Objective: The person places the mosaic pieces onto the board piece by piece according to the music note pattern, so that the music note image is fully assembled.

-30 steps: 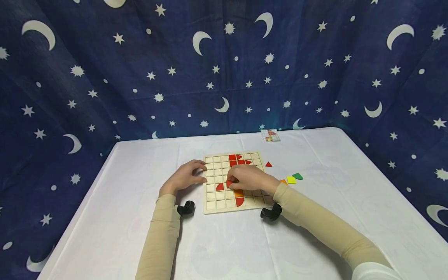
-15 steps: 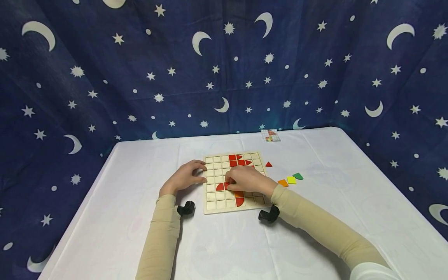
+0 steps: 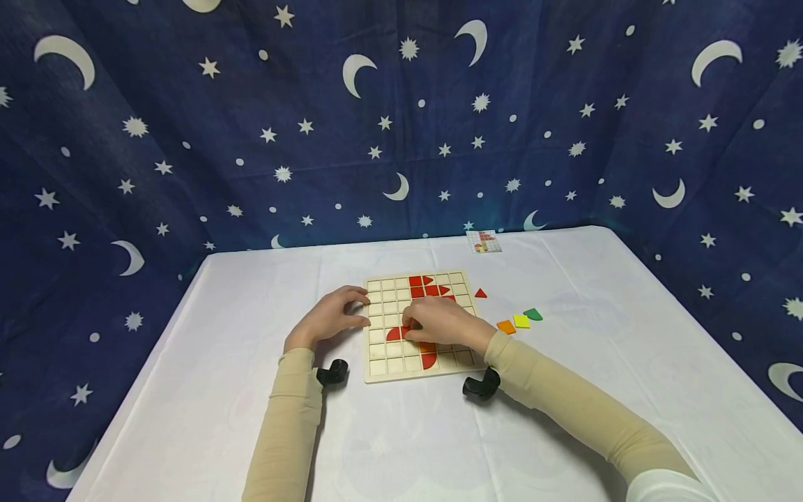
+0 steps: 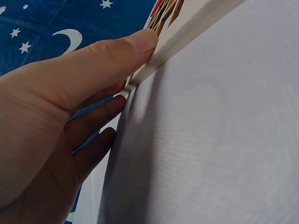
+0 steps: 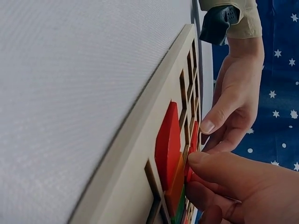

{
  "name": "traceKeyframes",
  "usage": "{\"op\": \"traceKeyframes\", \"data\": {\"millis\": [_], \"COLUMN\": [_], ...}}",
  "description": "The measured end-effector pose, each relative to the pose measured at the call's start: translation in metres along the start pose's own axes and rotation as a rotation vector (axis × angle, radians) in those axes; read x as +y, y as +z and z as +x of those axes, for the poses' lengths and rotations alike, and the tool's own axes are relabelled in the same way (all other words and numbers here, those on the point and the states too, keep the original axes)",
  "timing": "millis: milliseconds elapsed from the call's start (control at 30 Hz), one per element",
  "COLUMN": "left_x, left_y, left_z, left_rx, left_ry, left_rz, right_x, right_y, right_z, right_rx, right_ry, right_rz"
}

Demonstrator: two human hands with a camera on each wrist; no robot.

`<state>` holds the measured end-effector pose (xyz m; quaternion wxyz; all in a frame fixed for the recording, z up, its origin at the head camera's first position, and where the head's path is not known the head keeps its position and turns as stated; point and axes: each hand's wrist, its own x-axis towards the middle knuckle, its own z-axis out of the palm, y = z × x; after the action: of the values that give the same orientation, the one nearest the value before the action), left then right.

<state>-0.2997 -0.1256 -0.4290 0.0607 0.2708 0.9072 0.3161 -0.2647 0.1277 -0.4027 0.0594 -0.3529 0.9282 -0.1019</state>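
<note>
A wooden grid board point(image 3: 384, 371) lies on the white table, with several coloured tiles in its cells. My left hand point(image 3: 332, 315) is at the board's left edge, its thumb and fingertips touching the rim; in the left wrist view the thumb point(image 4: 107, 60) lies along that edge. Over the board's middle, my right hand point(image 3: 448, 321) pinches a red square tile point(image 3: 404, 333) beside a red quarter-circle tile point(image 3: 393, 335). The right wrist view shows the thumb and fingers on that red tile, behind another red quarter-circle tile point(image 5: 168, 144) and an orange tile point(image 5: 175, 184). My right hand hides some cells.
Right of the board lie a red triangle tile point(image 3: 480, 293), an orange tile point(image 3: 506, 327), a yellow square tile point(image 3: 521, 321) and a green tile point(image 3: 532, 314). A picture card point(image 3: 484, 242) lies at the table's back edge, before a dark blue starry curtain point(image 3: 314, 139).
My right hand has shifted slightly left with the red square tile, which now sits against the red quarter-circle tile. Since half a second ago it has stayed there. The left hand has held still.
</note>
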Motion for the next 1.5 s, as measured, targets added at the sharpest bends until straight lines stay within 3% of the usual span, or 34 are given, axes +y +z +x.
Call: {"op": "traceKeyframes", "data": {"millis": [267,533,700,833,1000,1233,1367,1500], "left_x": [0.001,0.002,0.002,0.001,0.000,-0.001,-0.001,-0.001], "left_y": [-0.001,-0.001,-0.001,-0.001,0.001,0.001,0.002,0.002], "left_z": [0.001,-0.001,-0.002,-0.001,0.000,-0.001,0.000,0.000], "left_rx": [-0.002,-0.009,-0.008,-0.007,-0.006,-0.003,-0.001,0.001], "left_ry": [0.005,-0.007,-0.020,-0.021,-0.023,-0.019,-0.012,-0.011], "left_rz": [0.000,-0.001,-0.014,-0.012,-0.010,-0.017,-0.017,-0.012], "right_x": [0.008,0.050,0.080,0.098,0.112,0.116,0.115,0.111], "right_y": [-0.009,-0.020,-0.025,-0.031,-0.038,-0.037,-0.032,-0.025], "right_z": [-0.012,-0.057,-0.093,-0.119,-0.142,-0.147,-0.141,-0.132], "right_rx": [0.057,0.132,0.106,0.068,0.029,0.001,0.019,0.023], "right_ry": [0.005,0.103,0.214,0.292,0.312,0.304,0.293,0.234], "right_rz": [0.109,0.215,0.270,0.226,0.191,0.186,0.162,0.151]}}
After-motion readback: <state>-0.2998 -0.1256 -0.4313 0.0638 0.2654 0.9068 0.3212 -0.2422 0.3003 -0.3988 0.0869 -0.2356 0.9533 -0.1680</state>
